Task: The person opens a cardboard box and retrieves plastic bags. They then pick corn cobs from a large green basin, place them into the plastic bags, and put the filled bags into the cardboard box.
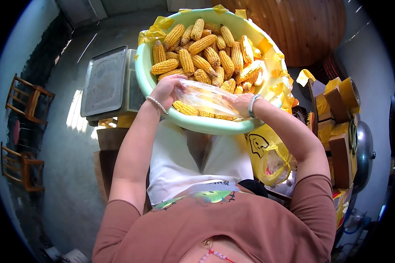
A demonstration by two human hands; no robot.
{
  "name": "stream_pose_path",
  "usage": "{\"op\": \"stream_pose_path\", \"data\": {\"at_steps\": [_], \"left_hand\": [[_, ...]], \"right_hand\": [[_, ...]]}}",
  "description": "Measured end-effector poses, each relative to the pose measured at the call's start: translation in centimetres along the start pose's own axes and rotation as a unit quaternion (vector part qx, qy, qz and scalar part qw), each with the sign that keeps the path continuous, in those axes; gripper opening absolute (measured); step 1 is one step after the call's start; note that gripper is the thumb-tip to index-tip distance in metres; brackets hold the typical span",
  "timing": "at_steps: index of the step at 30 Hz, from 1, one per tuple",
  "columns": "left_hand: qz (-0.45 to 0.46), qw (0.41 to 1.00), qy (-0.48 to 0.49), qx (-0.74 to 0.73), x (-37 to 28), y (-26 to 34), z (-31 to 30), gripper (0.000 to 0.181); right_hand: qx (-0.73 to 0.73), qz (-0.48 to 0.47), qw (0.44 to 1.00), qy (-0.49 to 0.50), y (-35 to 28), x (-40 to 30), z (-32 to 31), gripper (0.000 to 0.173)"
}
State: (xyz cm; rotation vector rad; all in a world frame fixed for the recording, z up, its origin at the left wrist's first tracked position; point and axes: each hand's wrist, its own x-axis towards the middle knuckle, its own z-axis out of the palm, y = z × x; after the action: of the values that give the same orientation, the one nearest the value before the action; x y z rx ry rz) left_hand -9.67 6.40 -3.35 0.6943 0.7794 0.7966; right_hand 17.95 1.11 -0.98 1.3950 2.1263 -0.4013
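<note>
A clear plastic bag (204, 95) is stretched between my two hands, over the near side of a pale green plastic basin (191, 122). My left hand (168, 89) grips the bag's left end. At its right end my right hand (243, 103) holds the film, its fingertips partly covered by the plastic. Many husked yellow corn cobs (202, 44) fill the basin, and a few lie just below the bag, near the front rim. Whether any cob is inside the bag is hard to tell through the glare.
Left of the basin, a grey metal tray (105, 80) rests on a box. Yellow tape (279, 85) clings to the basin's rim. At right are tape rolls (349, 93), cardboard pieces (340, 161) and a yellow plastic bag (271, 161). Wooden chairs (31, 98) stand far left.
</note>
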Motion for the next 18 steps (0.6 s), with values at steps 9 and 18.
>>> {"op": "stream_pose_path", "data": {"at_steps": [9,18], "left_hand": [[0.157,0.808,0.041,0.567,-0.5,-1.8,2.3,0.025],[0.161,0.696,0.016,0.699,-1.7,-2.0,4.2,0.039]], "right_hand": [[0.007,-0.076,0.993,-0.087,3.3,-0.2,0.3,0.051],[0.616,0.030,0.785,0.060,9.7,0.6,-4.3,0.019]]}}
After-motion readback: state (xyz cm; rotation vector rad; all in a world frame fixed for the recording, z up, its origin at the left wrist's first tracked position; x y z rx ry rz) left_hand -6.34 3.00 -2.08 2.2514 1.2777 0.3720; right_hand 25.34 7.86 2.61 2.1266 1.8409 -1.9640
